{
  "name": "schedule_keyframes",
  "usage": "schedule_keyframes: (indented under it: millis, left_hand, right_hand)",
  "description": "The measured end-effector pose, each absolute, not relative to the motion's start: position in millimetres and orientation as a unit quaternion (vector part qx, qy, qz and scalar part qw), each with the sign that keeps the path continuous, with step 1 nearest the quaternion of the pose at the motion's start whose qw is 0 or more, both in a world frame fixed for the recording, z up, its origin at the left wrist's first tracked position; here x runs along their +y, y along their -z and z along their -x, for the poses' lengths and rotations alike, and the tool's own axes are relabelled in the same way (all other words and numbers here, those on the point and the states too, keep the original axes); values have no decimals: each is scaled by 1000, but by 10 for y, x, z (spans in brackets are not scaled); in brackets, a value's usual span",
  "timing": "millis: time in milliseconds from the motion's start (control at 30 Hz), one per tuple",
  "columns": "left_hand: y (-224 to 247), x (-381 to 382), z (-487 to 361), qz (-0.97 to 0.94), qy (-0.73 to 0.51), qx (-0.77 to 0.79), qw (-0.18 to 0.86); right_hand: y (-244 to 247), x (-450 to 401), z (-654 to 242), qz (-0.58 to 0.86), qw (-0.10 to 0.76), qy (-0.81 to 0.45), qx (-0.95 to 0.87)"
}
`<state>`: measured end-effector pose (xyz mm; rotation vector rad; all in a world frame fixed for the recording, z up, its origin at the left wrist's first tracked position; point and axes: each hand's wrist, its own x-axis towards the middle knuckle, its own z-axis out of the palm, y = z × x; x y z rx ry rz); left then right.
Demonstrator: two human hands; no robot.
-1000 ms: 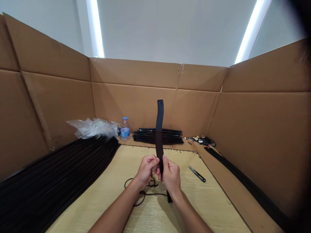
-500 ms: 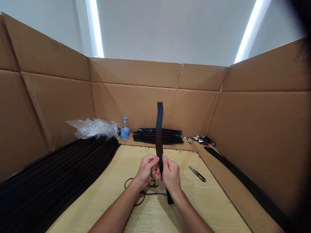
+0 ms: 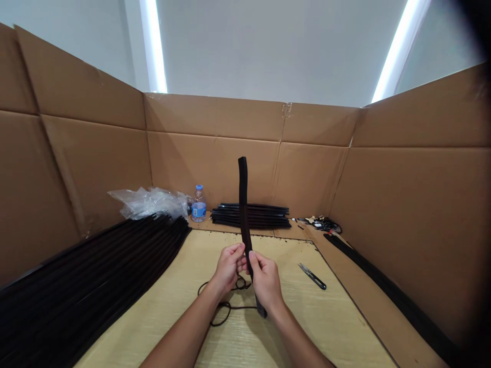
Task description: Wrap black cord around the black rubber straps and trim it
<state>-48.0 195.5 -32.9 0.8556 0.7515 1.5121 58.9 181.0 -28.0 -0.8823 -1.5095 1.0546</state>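
- Two hands close around one strip near its middle: the left hand [image 3: 229,268] has its fingers curled against the strip, and the right hand [image 3: 265,283] pinches it between thumb and fingers.
- That black flexible strip [image 3: 243,204] stands nearly upright between them, its top bending slightly and its lower end passing below the right hand, above the tabletop [image 3: 245,337].
- Judging by the grip, the step in hand is handling this single strip; any change of hold calls for one hand to slide along it or let go.
- A loose black cord [image 3: 238,307] lies in loops on the tabletop beneath the left hand.
- Thread snips [image 3: 312,276] with black handles lie near the tabletop's right edge.
- A large stack of black strips [image 3: 95,260] runs along the left edge, and a long single black strip [image 3: 383,291] lies beyond the right edge on a cardboard flap [image 3: 368,312].
- Beyond the back edge sit a smaller stack of black strips [image 3: 251,216], a small tangle of cables [image 3: 324,224], a capped water bottle [image 3: 198,206] with a blue label, holding clear liquid, and crumpled clear plastic film [image 3: 149,203].
- Cardboard walls [image 3: 215,168] enclose all of this on three sides.
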Motion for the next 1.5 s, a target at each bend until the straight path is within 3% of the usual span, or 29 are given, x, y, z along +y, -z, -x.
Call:
schedule_keyframes:
  millis: [333,1500]
  left_hand:
    - [448,2007,484,-320,-639,337,614]
    - [485,2016,460,-297,-654,323,616]
  right_hand:
    - [452,1831,-391,314,581,-595,-458]
    - [507,1844,-366,315,593,-586,-453]
